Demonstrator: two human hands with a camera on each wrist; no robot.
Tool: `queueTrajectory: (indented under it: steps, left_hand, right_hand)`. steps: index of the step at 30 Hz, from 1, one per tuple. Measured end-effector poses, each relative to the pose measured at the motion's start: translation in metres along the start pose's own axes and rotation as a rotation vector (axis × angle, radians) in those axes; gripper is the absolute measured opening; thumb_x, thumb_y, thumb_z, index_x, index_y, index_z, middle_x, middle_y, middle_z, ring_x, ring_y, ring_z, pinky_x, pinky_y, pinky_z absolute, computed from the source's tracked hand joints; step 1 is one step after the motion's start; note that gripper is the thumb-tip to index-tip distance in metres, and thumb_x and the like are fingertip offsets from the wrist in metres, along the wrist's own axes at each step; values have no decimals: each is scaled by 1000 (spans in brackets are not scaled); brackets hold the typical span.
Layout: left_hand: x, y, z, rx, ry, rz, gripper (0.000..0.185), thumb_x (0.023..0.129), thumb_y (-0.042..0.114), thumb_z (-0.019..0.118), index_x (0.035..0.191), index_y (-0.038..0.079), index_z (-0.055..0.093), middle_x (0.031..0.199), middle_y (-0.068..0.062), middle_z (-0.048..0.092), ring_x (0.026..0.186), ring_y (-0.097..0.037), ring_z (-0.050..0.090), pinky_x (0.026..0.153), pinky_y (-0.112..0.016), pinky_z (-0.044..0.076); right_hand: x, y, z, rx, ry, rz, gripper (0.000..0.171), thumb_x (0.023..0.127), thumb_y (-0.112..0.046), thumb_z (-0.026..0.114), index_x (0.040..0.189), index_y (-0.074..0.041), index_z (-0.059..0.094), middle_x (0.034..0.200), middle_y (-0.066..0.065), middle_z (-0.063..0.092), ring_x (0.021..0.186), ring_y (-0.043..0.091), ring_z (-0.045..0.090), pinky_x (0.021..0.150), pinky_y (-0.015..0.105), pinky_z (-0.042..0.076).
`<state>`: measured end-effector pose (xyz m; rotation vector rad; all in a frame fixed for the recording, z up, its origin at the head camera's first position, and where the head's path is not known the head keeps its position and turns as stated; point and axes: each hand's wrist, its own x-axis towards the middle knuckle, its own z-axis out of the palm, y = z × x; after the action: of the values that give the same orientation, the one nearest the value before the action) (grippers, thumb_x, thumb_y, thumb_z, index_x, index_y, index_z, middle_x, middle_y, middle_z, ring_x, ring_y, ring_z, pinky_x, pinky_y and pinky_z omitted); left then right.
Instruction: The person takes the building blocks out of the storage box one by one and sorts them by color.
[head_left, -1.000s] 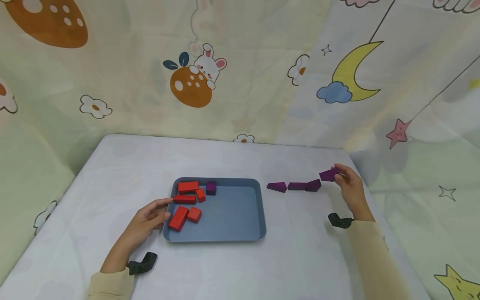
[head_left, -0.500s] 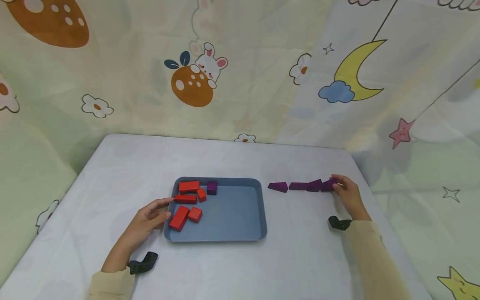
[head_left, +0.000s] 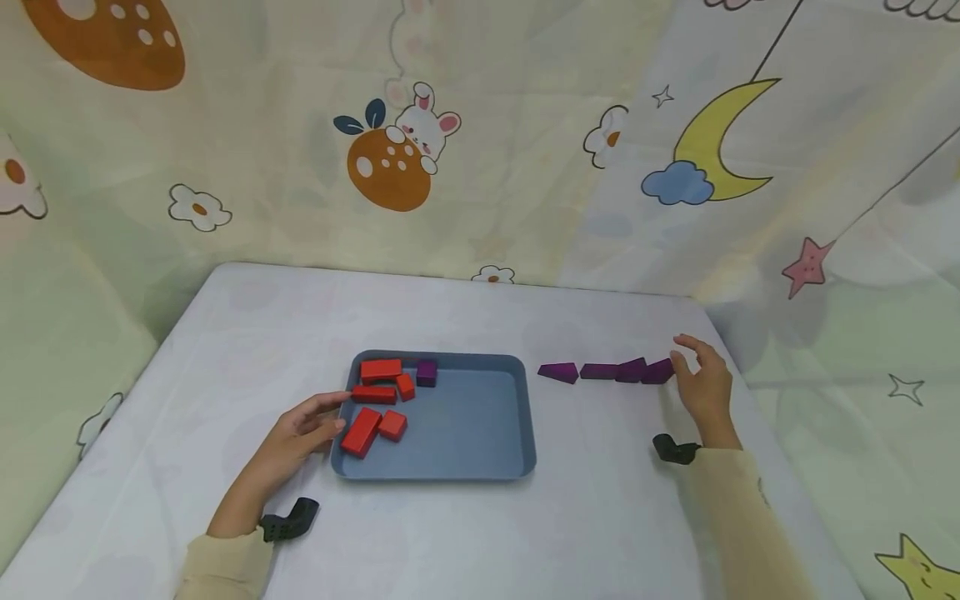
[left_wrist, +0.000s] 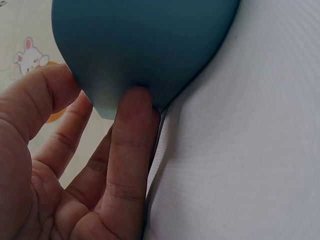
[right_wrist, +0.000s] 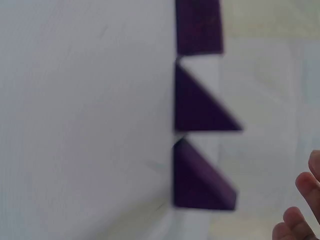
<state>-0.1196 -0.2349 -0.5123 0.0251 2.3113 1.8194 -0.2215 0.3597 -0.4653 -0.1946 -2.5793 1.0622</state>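
Note:
A blue tray lies mid-table with several red blocks at its left end and one purple block near its back rim. My left hand rests with straight fingers against the tray's left rim. Right of the tray, several purple blocks lie in a row on the cloth. The end block sits just left of my right hand, which hovers with relaxed fingers and holds nothing.
The white-covered table is walled by a cartoon-print curtain at the back and both sides. Black wrist mounts sit near my sleeves.
My right hand lowered the purple block it held onto the right end of the row, let go of it and drew slightly back. The left hand stayed at the tray.

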Motion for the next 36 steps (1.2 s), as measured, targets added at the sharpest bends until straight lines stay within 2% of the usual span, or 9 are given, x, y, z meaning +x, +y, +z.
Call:
queueTrajectory:
  steps: [2,5,11,18,20,27,36]
  left_hand:
    - [0,0,0,-8,-6,8,54,108,20,69,156,0,53,155,-29,55,110,-1,67,87,-27,60]
    - [1,0,0,-26,-14,21,54,108,19,68,156,0,52,156,-30,53,111,-1,67,88,-27,60]
    - [3,-2,0,-26,-17,23,54,108,19,69,156,0,53,157,-28,52,112,-6,67,87,-28,60]
    - [3,0,-2,-1,-7,7,54,108,21,69,156,2,53,156,-27,54,124,-29,65,88,-28,60]
    - [4,0,-2,-3,-7,0,54,108,21,69,156,3,53,156,-27,54,126,-32,64,88,-28,59]
    - [5,-2,-3,-23,-18,11,53,108,19,68,156,2,54,157,-26,53,125,-30,64,89,-29,60]
    - [3,-3,-5,-27,-17,18,52,108,18,68,156,1,54,158,-27,52,121,-24,66,88,-29,60]
  right_hand:
    - [-4,-15,0,18,-7,-12,34,108,-4,62,141,6,63,154,27,56,150,45,45,122,54,38]
    - [-9,-35,2,60,-63,-20,38,108,-7,63,144,6,60,156,29,54,149,47,45,122,55,38]
    - [-18,-66,18,103,-174,-114,42,107,-6,67,146,6,57,151,32,55,142,52,52,115,61,43]
    - [-22,-101,55,244,-293,-201,44,101,2,72,142,10,58,145,29,61,136,46,57,114,43,47]
    - [-24,-112,66,277,-316,-204,41,101,2,72,140,10,60,143,29,63,135,45,59,113,42,47]
    - [-34,-144,105,364,-378,-212,34,100,4,74,133,10,66,135,29,67,129,44,64,113,52,49]
    - [-46,-172,150,372,-541,-228,39,97,1,79,134,6,67,133,25,70,125,40,67,108,47,54]
